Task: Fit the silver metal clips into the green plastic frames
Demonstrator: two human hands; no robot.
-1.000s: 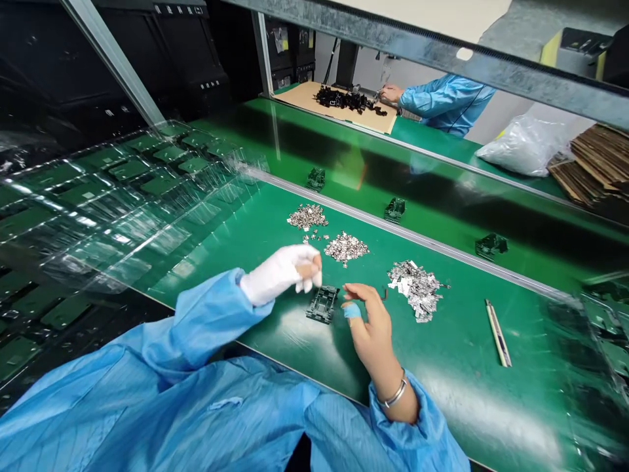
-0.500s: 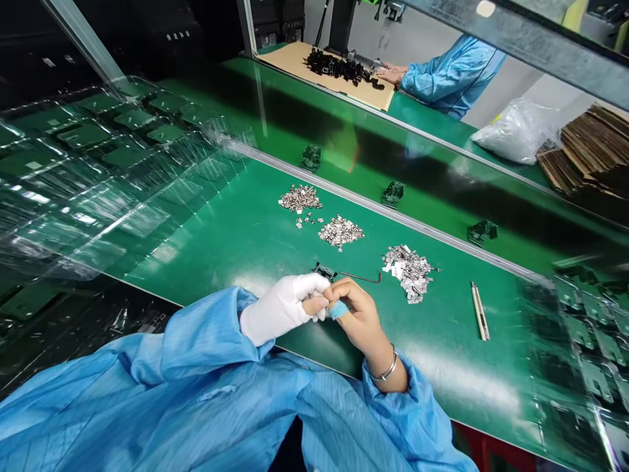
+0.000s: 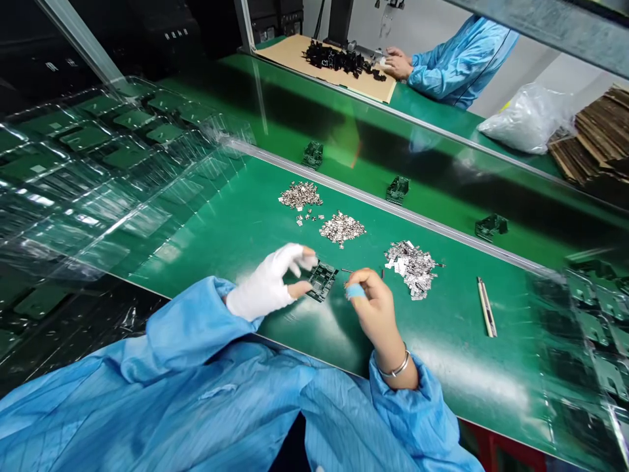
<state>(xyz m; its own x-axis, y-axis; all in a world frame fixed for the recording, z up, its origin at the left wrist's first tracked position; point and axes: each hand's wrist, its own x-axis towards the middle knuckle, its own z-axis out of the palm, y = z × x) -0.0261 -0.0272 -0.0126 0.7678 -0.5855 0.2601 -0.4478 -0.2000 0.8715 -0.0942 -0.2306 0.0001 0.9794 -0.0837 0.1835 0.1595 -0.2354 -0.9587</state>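
Note:
My left hand (image 3: 270, 282), in a white glove with bare thumb and fingertip, is open, its thumb and fingers spread beside the left edge of a green circuit board (image 3: 322, 282). Whether it touches the board I cannot tell. The board lies flat on the green table. To its right, my right hand (image 3: 374, 307) is closed in a pinch, with blue tape on the thumb. Whatever is between those fingertips is too small to name. A thin dark rod (image 3: 346, 270) lies behind the right hand, mostly covered by it.
Small metal parts form three piles: far left (image 3: 301, 195), middle (image 3: 343, 227) and right (image 3: 411, 269). A utility knife (image 3: 486, 307) lies further right. Clear trays of boards (image 3: 122, 157) are stacked at left. Behind a transparent panel, a co-worker's hands (image 3: 397, 64) are near black parts (image 3: 339, 60).
My hands were together at the fingertips and have drawn apart, left hand leftward, right hand rightward. The circuit board between them, mostly covered before, now shows.

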